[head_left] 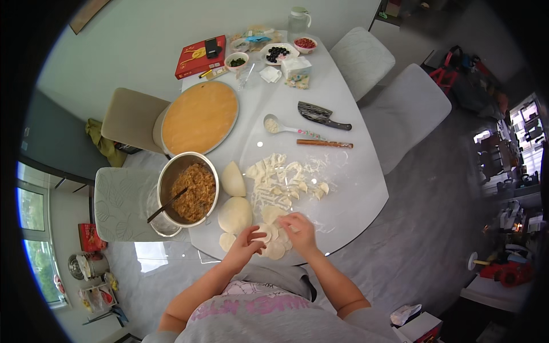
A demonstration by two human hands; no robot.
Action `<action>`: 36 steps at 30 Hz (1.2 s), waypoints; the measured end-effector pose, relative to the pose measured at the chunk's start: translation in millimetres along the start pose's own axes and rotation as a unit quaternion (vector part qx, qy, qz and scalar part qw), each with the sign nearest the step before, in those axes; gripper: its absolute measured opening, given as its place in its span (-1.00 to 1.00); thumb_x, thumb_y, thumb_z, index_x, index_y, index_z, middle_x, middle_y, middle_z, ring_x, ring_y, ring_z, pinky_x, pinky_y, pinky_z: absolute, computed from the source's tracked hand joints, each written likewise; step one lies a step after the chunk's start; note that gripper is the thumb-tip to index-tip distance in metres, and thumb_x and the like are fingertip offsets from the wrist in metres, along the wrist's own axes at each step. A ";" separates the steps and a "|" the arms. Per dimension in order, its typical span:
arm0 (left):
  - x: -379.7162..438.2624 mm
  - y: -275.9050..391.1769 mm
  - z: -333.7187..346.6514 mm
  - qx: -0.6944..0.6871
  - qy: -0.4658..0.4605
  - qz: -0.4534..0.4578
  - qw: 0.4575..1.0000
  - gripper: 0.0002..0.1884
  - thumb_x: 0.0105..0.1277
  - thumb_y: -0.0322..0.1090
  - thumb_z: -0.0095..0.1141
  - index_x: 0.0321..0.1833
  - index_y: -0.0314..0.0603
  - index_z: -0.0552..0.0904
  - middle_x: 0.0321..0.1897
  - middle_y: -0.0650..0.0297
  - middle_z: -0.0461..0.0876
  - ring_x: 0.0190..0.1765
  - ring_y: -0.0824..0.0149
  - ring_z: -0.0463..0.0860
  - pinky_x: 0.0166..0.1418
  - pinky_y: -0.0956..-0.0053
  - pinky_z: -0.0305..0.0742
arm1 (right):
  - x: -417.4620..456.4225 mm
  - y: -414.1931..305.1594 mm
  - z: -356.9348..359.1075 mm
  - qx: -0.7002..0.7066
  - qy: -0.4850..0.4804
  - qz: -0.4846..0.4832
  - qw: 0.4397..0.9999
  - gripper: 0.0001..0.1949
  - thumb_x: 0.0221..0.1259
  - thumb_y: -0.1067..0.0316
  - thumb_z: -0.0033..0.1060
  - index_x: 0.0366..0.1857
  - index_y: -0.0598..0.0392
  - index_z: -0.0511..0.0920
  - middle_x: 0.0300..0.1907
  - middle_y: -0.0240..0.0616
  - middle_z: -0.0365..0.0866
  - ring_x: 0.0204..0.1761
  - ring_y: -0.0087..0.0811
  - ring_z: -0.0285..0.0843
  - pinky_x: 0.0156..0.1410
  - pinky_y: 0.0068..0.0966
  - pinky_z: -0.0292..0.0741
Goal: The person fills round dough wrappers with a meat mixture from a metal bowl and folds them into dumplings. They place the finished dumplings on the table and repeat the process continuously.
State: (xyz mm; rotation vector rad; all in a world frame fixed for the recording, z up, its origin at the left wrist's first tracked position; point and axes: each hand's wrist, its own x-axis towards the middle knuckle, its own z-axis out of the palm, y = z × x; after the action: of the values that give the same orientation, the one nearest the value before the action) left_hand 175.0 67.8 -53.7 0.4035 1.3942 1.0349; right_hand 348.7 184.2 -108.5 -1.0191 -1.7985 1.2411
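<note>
My left hand (pixel 248 245) hovers at the edge of a pile of round dough wrappers (pixel 275 251), thumb and fingers apart with nothing between them. My right hand (pixel 300 233) is on the pile's other side. Its bent fingertips are at the edge of a flat dough piece (pixel 272 213); whether they pinch it is unclear. Left of the pile lie a large round of dough (pixel 235 215), a half-round dough piece (pixel 233 180) and a small dough disc (pixel 227 242). Beyond my hands, flour and dough scraps (pixel 274 178) are scattered, with small folded dough pieces (pixel 321 190) at their right.
A metal bowl (pixel 161 188) of brown filling with dark chopsticks (pixel 165 206) stands at the left edge. Farther off are a round board (pixel 200 115), a ladle (pixel 274 125), a cleaver (pixel 319 116) and a wooden rolling pin (pixel 324 144). Chairs (pixel 405 111) flank the table.
</note>
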 end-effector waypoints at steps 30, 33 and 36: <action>-26.2 -12.3 -44.5 0.109 0.047 -0.013 0.993 -0.72 0.51 -0.41 0.02 0.15 -0.36 0.67 -0.14 0.24 0.76 -0.17 0.45 0.65 -0.08 0.52 0.56 | 92.6 189.8 -86.5 -0.217 0.229 0.032 0.949 -0.82 0.30 0.40 0.37 -0.07 0.10 0.76 -0.25 -0.25 0.67 -0.23 -0.34 0.64 -0.09 -0.41 0.58; -33.7 -16.1 -51.0 0.101 0.062 -0.016 0.993 -0.73 0.51 -0.42 0.02 0.15 -0.35 0.67 -0.14 0.25 0.77 -0.17 0.46 0.65 -0.08 0.52 0.56 | 74.8 175.0 -79.8 -0.165 0.294 0.021 0.941 -0.81 0.34 0.39 0.34 -0.03 0.14 0.72 -0.24 -0.28 0.67 -0.23 -0.39 0.63 -0.08 -0.44 0.58; -34.7 -28.5 -61.6 0.086 0.081 -0.027 0.993 -0.73 0.51 -0.41 0.02 0.16 -0.31 0.66 -0.14 0.26 0.77 -0.16 0.46 0.66 -0.08 0.52 0.56 | 28.3 169.2 -68.5 -0.152 0.298 0.115 0.935 -0.80 0.36 0.37 0.34 -0.03 0.16 0.69 -0.20 -0.30 0.66 -0.20 -0.40 0.63 -0.06 -0.46 0.58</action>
State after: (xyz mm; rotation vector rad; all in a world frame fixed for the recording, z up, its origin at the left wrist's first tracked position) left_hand 133.3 5.3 -66.9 0.4119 1.6377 0.9218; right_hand 431.5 274.3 -246.8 -1.6159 -1.4317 0.6687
